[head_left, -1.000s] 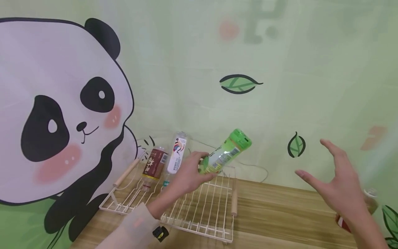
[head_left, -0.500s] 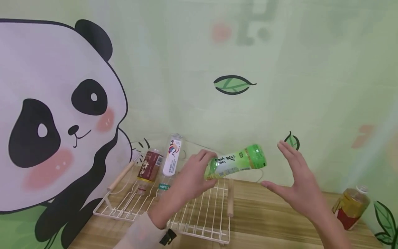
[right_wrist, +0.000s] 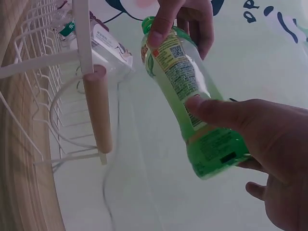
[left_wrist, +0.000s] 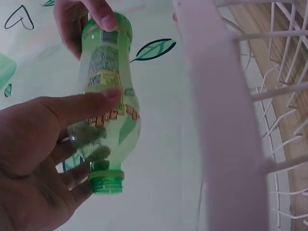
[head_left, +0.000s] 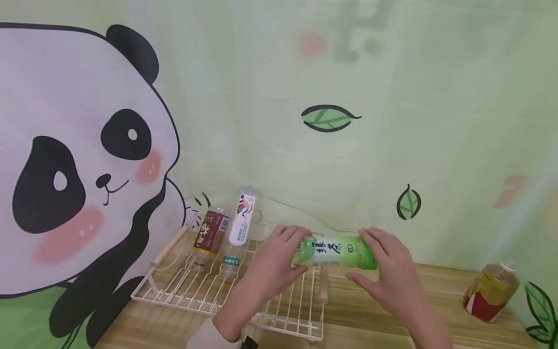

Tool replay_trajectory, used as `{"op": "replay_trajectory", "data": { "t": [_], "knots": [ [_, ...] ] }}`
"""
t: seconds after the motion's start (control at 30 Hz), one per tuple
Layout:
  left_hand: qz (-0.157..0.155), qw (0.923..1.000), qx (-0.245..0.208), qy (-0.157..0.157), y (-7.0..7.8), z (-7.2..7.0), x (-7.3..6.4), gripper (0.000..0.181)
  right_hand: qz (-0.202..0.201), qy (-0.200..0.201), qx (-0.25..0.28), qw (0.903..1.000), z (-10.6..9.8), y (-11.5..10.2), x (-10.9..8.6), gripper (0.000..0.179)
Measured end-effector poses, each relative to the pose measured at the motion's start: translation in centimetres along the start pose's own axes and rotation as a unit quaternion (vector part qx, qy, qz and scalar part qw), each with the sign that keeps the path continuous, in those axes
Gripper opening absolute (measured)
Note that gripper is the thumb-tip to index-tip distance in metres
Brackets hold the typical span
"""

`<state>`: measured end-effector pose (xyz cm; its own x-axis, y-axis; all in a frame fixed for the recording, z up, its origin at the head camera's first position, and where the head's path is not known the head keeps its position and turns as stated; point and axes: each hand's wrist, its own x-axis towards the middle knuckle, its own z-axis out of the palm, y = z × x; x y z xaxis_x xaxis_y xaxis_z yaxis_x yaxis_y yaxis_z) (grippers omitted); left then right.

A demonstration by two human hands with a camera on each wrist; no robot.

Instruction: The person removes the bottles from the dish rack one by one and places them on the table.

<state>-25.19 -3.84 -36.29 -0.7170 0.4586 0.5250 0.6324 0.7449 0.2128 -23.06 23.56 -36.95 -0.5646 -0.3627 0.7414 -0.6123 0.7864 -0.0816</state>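
A green tea bottle [head_left: 335, 251] is held nearly level above the right side of the white wire rack [head_left: 279, 325]. My left hand [head_left: 272, 264] grips its neck end, thumb on one side and fingers on the other. The left wrist view shows the bare green screw neck [left_wrist: 107, 182], with no cap on it. Around the base end, my right hand [head_left: 390, 271] holds the bottle; its thumb [right_wrist: 216, 111] lies across the label in the right wrist view. Some fingers of both hands are hidden behind the bottle.
On the rack's left lie a bottle with a dark red label [head_left: 211, 232] and a clear bottle with a white label [head_left: 242, 220]. Wooden handles [head_left: 324, 286] edge the rack. A yellow and red bottle [head_left: 490, 293] stands at the table's right, before a printed curtain [head_left: 457, 121].
The green tea bottle has swung from slanting upward to nearly level and come lower. My right hand has moved left and taken hold of its base; the left hand keeps its grip.
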Motion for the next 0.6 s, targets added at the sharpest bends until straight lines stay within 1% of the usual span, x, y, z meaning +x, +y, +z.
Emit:
{"op": "replay_trajectory", "data": {
  "t": [0.17,0.37,0.47,0.6],
  "knots": [
    [0.005,0.9999,-0.012,0.007,-0.1,0.4,-0.2,0.077,0.008,-0.002,-0.012,0.9999,0.6,-0.8,0.1,0.088],
    [0.017,0.9998,-0.005,0.009,-0.2,0.8,-0.2,0.081,0.041,-0.028,-0.027,0.9984,0.8,-1.1,-0.3,0.078],
    [0.024,0.9996,0.001,0.012,-0.2,0.9,-0.1,0.083,0.043,-0.033,-0.032,0.998,1.1,-1.0,-0.4,0.076],
    [0.025,0.9996,0.012,0.007,-0.2,1.0,0.1,0.083,0.038,-0.028,-0.033,0.9983,1.3,-0.9,-0.4,0.076]
  ]
}}
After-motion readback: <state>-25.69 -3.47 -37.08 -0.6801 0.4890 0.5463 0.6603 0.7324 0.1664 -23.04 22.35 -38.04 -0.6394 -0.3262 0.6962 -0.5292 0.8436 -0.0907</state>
